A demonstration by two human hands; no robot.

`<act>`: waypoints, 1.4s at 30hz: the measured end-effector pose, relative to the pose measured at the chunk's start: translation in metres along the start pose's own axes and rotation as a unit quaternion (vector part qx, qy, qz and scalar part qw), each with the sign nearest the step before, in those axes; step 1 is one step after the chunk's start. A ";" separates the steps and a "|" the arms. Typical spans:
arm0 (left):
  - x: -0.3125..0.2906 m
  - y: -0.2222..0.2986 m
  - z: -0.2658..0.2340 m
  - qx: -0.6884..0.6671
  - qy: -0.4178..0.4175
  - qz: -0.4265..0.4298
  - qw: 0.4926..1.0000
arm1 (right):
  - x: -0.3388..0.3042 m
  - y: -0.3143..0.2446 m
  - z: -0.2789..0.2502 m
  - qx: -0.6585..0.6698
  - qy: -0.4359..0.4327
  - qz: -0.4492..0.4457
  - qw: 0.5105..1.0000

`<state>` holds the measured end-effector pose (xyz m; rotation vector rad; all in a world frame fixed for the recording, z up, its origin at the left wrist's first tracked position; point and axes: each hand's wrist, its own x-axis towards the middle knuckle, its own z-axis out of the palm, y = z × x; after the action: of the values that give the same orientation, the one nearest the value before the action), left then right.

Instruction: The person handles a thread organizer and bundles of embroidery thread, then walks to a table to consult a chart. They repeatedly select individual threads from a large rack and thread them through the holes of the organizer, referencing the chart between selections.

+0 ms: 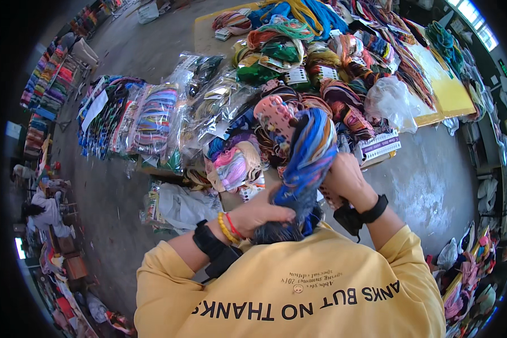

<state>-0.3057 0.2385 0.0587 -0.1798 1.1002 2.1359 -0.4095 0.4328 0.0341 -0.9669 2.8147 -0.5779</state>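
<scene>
A thick bundle of embroidery thread (308, 155), mostly blue with orange, white and brown strands, stands upright in front of my chest. My left hand (267, 214) closes around its lower end, thumb lying across the front. Higher up, my right hand (346, 179) grips its right side with curled fingers, partly hidden behind the strands. At the bundle's top left is a pink card with punched holes (275, 115); whether it is fastened to the bundle I cannot tell. Just beyond my left hand lies a pink, lilac and white thread bundle (236, 164).
Thread bundles in clear bags (156, 115) cover the table's left side. Loose multicoloured skeins (343, 93) heap at its middle, beside a crumpled clear plastic bag (391, 101) and a yellow board (446, 93). White plastic (188, 205) sits at the near left. A person (48, 208) is far left.
</scene>
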 end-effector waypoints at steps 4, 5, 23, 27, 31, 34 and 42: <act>0.012 -0.012 0.000 0.083 -0.120 0.027 0.989 | -0.009 -0.004 0.000 0.085 0.040 -0.039 0.995; 0.015 -0.011 -0.002 0.194 -0.155 0.032 0.968 | -0.008 0.000 -0.002 0.112 0.037 -0.053 0.992; 0.021 0.009 -0.048 0.151 -0.194 -0.012 0.969 | -0.016 0.026 -0.024 0.381 0.037 0.072 0.921; 0.018 0.019 -0.056 0.293 -0.096 -0.027 0.951 | -0.018 0.019 -0.027 0.395 0.088 0.082 0.911; 0.032 -0.008 -0.060 0.149 -0.036 0.041 0.987 | -0.017 0.017 -0.035 0.425 0.111 0.040 0.897; 0.054 -0.018 -0.057 0.227 -0.072 0.139 0.961 | -0.019 0.005 -0.044 0.426 0.110 0.022 0.898; 0.057 0.000 -0.014 0.311 -0.234 0.050 0.920 | -0.037 0.012 -0.045 0.529 0.146 0.084 0.832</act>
<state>-0.3504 0.2583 0.0258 0.6612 1.4338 1.6692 -0.3978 0.4785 0.0705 -0.3862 2.0907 -2.0466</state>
